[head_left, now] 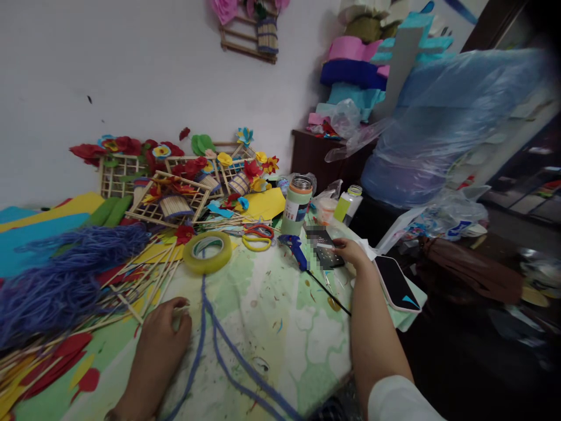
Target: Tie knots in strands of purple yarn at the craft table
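My left hand (164,339) rests on the table near the front edge, its fingers curled round a small pale object I cannot make out. Blue yarn strands (219,345) run past its right side. My right hand (353,252) reaches to the far right of the table, with the fingers closed on the edge of a dark phone (323,248). A blue glue gun (294,248) lies just left of the phone. A roll of yellow tape (207,251) sits between the hands, further back.
A heap of blue yarn (65,275) and wooden sticks (144,275) cover the left. Paper flower frames (175,187) lean at the wall. Scissors (258,235), a flask (297,204), a glue bottle (348,202) and a black tablet (394,283) stand right. Plastic-wrapped bundles (438,128) crowd the right.
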### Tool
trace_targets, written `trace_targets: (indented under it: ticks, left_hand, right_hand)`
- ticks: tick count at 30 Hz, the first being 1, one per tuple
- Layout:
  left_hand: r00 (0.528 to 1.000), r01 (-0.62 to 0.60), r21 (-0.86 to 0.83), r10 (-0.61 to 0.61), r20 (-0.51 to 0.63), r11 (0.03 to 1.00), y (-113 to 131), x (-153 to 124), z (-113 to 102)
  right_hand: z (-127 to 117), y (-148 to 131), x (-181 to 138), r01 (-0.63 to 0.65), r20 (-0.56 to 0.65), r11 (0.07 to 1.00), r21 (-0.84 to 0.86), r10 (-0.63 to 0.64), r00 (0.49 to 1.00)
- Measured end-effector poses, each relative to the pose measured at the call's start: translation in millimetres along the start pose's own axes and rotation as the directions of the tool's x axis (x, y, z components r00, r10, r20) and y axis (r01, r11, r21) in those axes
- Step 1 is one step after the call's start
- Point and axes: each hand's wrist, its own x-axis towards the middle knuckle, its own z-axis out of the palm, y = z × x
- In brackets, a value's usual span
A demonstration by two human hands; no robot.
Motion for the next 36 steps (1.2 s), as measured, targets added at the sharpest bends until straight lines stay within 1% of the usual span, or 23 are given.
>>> trace_targets:
  ticks: [12, 26, 36]
  left_hand:
    - [1.0, -0.01, -0.007, 0.01, 0.0, 1.0, 2, 0, -2]
    - [1.0, -0.012, -0.005, 0.012, 0.006, 1.0, 0, 0, -2]
    - [1.0, -0.016, -0.016, 0.016, 0.013, 1.0, -1, 0, -1]
  right_hand:
    - [0, -5, -4, -0.007, -0.027, 0.999, 0.048, 0.009, 1.0]
    - [1, -9, -5, 0.008, -0.057, 1.0, 0.028, -0.007, 0.998]
    - [0, -11, -9, -0.004, -0.107, 1.0, -0.011, 0.003, 0.994]
